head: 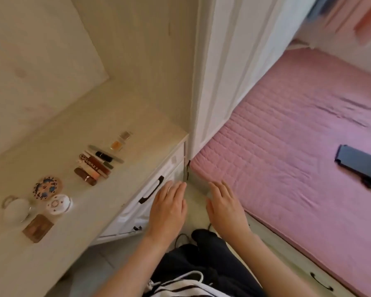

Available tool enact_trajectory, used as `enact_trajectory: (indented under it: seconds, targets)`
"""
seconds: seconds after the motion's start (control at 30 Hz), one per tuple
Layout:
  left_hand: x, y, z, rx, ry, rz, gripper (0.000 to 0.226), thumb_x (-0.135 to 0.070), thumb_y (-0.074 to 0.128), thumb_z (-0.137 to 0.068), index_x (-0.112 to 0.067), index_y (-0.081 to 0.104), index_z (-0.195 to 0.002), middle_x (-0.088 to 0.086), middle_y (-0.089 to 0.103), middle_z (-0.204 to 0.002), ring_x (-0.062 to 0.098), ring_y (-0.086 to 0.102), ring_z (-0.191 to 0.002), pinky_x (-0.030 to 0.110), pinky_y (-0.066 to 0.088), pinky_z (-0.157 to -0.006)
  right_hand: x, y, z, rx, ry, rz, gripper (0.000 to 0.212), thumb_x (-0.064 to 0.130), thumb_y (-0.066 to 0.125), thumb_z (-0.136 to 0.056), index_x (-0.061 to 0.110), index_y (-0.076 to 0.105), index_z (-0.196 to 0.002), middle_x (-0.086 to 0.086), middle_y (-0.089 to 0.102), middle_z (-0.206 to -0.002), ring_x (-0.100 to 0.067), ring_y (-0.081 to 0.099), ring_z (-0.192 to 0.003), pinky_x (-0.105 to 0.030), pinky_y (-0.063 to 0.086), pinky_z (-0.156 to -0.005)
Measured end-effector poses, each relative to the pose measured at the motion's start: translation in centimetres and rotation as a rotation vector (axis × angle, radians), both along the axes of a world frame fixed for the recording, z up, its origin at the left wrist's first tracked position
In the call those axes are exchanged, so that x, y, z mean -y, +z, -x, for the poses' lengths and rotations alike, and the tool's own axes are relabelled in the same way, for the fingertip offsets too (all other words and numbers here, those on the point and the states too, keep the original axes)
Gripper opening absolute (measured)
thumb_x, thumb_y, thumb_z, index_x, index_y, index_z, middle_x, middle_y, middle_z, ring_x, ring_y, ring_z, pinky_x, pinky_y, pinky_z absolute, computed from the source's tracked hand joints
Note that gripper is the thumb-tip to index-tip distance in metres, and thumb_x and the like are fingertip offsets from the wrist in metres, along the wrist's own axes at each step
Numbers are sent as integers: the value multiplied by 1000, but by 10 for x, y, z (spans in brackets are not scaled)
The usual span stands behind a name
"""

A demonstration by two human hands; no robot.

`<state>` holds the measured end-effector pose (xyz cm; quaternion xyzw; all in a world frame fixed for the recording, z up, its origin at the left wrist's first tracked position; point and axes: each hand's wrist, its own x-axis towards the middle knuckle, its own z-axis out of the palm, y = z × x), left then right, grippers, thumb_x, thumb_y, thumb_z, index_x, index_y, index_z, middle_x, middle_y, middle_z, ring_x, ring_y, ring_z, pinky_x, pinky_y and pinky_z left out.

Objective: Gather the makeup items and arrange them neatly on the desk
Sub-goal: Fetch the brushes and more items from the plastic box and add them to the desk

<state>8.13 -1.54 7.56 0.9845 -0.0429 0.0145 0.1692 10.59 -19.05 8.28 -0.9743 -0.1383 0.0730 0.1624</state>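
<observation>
Makeup items lie in a row on the pale wooden desk (77, 221). At the far end stand two small perfume bottles (120, 140). Beside them several lipsticks and tubes (94, 167) lie side by side. Nearer are a round patterned compact (47, 188), a white oval compact (58, 204), a white round case (16, 210) and a brown palette (38, 227). My left hand (168, 207) and my right hand (225, 205) hover empty with straight fingers, off the desk's right edge in front of the drawers, touching nothing.
White drawers with a black handle (151, 189) sit under the desk. A bed with a pink quilted cover (287, 146) fills the right side, with a dark flat case (360, 165) lying on it. A white cabinet panel (221, 82) stands between desk and bed.
</observation>
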Motion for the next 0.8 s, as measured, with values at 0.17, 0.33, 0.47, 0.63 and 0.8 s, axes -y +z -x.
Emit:
enact_trajectory:
  seconds: [0.17,0.33,0.47,0.63,0.8]
  targets:
    - [52,2,-2,-8,-239,-16,47,-22,50,-92,-11,49,-137,5,53,-138,25,42,-134,43,40,-107,56,-5,44,-35,-215,73,53,22,45,-89,6,39,-140,-11,42,-144,-32,34,-137,-45,31,-112]
    - [125,9,-4,-27,-506,-67,51,-29,32,-92,-10,49,-136,8,53,-138,26,42,-134,47,41,-105,121,-3,93,-78,-459,114,57,24,39,-88,5,39,-142,-14,43,-145,-33,34,-138,-46,32,-111]
    - [204,12,11,-20,-713,-91,52,-30,33,-91,-10,52,-135,8,55,-136,27,44,-132,45,38,-109,179,-2,135,-113,-637,110,60,32,24,-89,6,43,-140,-15,46,-143,-33,35,-138,-46,33,-111]
    - [304,6,53,-39,-909,-65,48,-27,39,-91,-10,53,-133,6,57,-133,26,49,-126,43,39,-107,250,5,201,-107,-865,96,52,28,53,-89,6,47,-136,-14,49,-140,-33,39,-135,-46,38,-108]
    - [399,-1,106,-25,-1128,-23,43,-20,51,-90,-9,55,-132,7,58,-132,26,50,-125,42,39,-107,311,7,269,-115,-1089,74,52,26,65,-85,6,53,-132,-13,54,-135,-33,44,-132,-46,44,-102]
